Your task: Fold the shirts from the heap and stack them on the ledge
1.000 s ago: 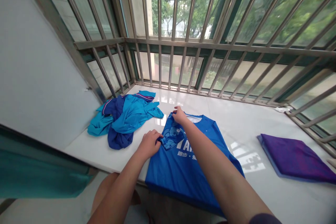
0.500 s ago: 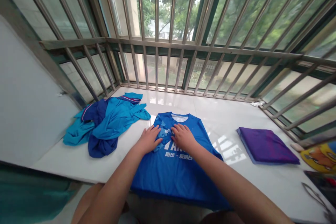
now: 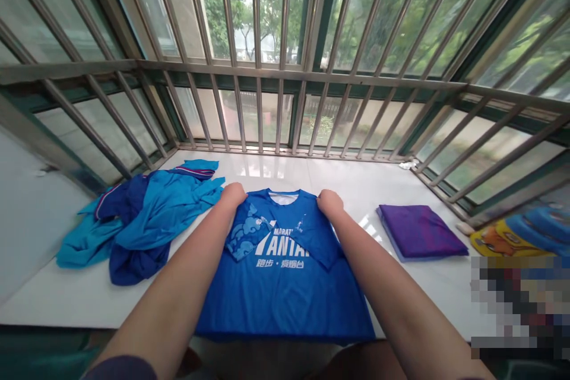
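A blue T-shirt [image 3: 280, 300] with white lettering lies front up, its collar away from me. Both sleeves are folded inward over the chest and partly cover the print. At the left shoulder seam my left hand [image 3: 234, 194] is closed on the fabric. My right hand [image 3: 330, 200] grips the opposite shoulder, fingers curled under and mostly hidden. The hem reaches the near edge of the white ledge [image 3: 320, 175].
Crumpled light and dark blue clothes [image 3: 164, 208] lie on the left. To the right is a folded purple cloth [image 3: 421, 231], with a yellow and blue container [image 3: 512, 234] beyond it. Metal window bars [image 3: 280, 107] enclose the far side. A blurred patch hides the lower right.
My hands have moved apart from the chest print out to the two shoulders and closed on the fabric. The right sleeve now shows folded across the front. The view has shifted right.
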The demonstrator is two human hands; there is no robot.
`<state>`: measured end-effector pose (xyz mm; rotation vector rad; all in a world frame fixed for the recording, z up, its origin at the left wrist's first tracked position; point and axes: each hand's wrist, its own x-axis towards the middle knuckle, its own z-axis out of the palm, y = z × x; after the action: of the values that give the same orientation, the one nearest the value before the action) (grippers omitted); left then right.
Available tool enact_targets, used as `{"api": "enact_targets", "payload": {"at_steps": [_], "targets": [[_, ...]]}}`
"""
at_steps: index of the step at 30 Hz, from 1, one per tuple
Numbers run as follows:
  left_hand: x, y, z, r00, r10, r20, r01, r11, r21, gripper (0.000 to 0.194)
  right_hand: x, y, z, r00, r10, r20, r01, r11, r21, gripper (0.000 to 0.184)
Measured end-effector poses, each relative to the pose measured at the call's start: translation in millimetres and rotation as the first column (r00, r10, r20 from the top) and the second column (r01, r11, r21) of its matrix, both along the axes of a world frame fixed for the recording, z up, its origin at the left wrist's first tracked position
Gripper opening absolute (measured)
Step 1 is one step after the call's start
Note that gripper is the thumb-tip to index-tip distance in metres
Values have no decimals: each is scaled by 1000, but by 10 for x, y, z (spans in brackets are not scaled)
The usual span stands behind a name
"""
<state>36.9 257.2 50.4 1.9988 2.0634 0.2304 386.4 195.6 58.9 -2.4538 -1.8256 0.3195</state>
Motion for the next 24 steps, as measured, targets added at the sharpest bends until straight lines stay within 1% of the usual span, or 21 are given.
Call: {"api": "enact_targets", "payload": {"at_steps": [2, 4, 6, 8, 10, 11, 12, 14, 16, 17, 19, 20, 22, 23, 24], "targets": [[-21, 42, 85, 1000, -14, 23, 15, 1000, -10, 14, 31, 36, 55, 999, -6, -38, 6, 1000, 15, 26], [-78, -21, 194, 997, -38, 60, 36, 999, 27, 14, 65, -18, 165, 998, 0, -68, 5, 998, 68, 27], [-189, -217, 286, 992, -72, 105, 62, 994, 92, 18, 119, -201, 281, 995, 22, -94, -9, 991, 136, 29], [-357, -551, 304, 976, -131, 176, 100, 979, 175, 23, 205, -520, 333, 991, 56, -119, -33, 981, 189, 30], [-558, -980, 211, 929, -223, 297, 138, 950, 282, 29, 323, -938, 269, 983, 111, -148, -74, 970, 233, 29], [-659, -1205, 126, 912, -236, 335, 137, 946, 294, 32, 388, -1161, 194, 970, 169, -174, -117, 954, 275, 27], [-753, -1421, 26, 901, -250, 355, 153, 948, 279, 33, 453, -1381, 98, 955, 233, -184, -170, 938, 302, 25], [-904, -1785, -182, 877, -327, 352, 254, 937, 238, 29, 568, -1768, -111, 920, 356, -162, -299, 907, 297, 22], [-985, -2004, -330, 870, -384, 309, 337, 921, 197, 24, 644, -2028, -269, 895, 429, -126, -390, 887, 245, 22], [-995, -2049, -365, 878, -389, 280, 346, 919, 192, 23, 662, -2097, -309, 890, 444, -107, -413, 882, 225, 23], [-953, -2012, -354, 907, -356, 225, 310, 926, 218, 25, 656, -2109, -306, 897, 439, -54, -419, 882, 216, 26], [-903, -1939, -317, 919, -336, 206, 285, 928, 241, 28, 633, -2060, -273, 905, 425, -21, -410, 884, 225, 27], [-761, -1719, -211, 932, -314, 180, 260, 927, 271, 32, 561, -1887, -182, 918, 395, 35, -392, 888, 239, 29], [-678, -1589, -157, 936, -312, 162, 267, 931, 249, 32, 519, -1781, -140, 921, 386, 50, -387, 893, 230, 31], [-597, -1457, -109, 941, -309, 138, 278, 939, 202, 32, 479, -1674, -109, 921, 385, 57, -388, 898, 206, 33]]}}
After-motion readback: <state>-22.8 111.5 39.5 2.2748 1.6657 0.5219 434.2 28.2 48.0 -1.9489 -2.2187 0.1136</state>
